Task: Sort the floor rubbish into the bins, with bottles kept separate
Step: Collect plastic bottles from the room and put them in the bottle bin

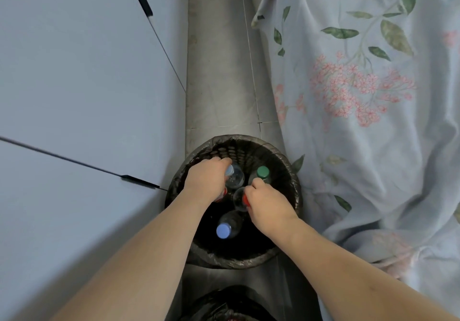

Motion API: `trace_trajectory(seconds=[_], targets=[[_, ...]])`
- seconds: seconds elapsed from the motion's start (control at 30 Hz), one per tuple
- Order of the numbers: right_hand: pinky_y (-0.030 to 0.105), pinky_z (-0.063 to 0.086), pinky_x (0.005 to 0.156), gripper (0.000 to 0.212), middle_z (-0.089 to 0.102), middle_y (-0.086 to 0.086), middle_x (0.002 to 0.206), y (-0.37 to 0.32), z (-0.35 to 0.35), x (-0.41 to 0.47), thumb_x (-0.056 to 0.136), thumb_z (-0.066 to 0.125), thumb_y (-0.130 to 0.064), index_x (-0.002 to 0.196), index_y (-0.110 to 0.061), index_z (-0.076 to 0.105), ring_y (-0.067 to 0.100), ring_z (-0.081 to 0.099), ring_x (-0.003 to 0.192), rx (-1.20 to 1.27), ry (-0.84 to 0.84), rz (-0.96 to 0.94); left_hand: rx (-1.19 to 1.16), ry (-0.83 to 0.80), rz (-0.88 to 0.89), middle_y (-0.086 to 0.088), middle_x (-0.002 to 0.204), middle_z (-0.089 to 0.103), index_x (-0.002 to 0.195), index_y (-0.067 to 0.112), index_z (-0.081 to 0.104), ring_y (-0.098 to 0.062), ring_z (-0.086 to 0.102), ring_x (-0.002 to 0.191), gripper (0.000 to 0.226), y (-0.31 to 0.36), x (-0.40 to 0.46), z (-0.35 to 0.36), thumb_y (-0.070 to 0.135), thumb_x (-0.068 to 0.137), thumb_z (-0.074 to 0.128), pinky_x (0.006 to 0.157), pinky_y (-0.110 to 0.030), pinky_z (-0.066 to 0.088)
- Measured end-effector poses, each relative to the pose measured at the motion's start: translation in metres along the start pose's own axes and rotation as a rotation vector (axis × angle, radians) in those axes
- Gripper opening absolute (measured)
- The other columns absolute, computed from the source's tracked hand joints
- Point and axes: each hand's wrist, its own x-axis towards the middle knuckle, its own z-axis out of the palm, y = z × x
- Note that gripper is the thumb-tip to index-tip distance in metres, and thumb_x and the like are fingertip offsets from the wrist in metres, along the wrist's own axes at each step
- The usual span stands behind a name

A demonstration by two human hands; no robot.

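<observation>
Both hands are down in the bottle bin (293, 186) – left hand (205, 180) gripping a pale-capped bottle (234, 175), right hand (267, 202) pinching a red-capped bottle (240, 200) – with two bottles already inside and no floor rubbish in sight, so sorting looks nearly done

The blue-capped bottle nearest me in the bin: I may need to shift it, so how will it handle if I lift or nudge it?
The blue-capped bottle looks clear and empty, so it is probably light and crushable. It stands loosely in the bin, so a nudge would likely tip it. Its smooth round body may roll.
</observation>
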Motion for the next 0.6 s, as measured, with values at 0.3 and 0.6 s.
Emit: trace_trajectory(seconds=[0.3,0.6], targets=[[0.035,0.048,0.08,0.029,0.046,0.009,0.121,0.004,0.021,0.012,0.089,0.054,-0.006,0.118,-0.009,0.055,0.027,0.054,0.103,-0.041,-0.027,0.015,0.204,0.024,0.077,-0.002,0.12,0.061,0.138,0.027,0.044,-0.025,0.055,0.107,0.053,-0.002,0.014,0.025,0.026,0.087,0.061,0.087,-0.035,0.042],[0.035,0.046,0.089,0.041,0.044,0.009,0.126,-0.001,0.031,0.019,0.087,0.06,-0.01,0.126,-0.01,0.047,0.027,0.051,0.111,-0.034,-0.012,0.037,0.134,0.016,0.036,-0.005,0.115,0.06,0.125,0.018,0.049,-0.025,0.056,0.104,0.038,0.007,0.015,0.024,0.019,0.088,0.059,0.073,-0.034,0.043]])
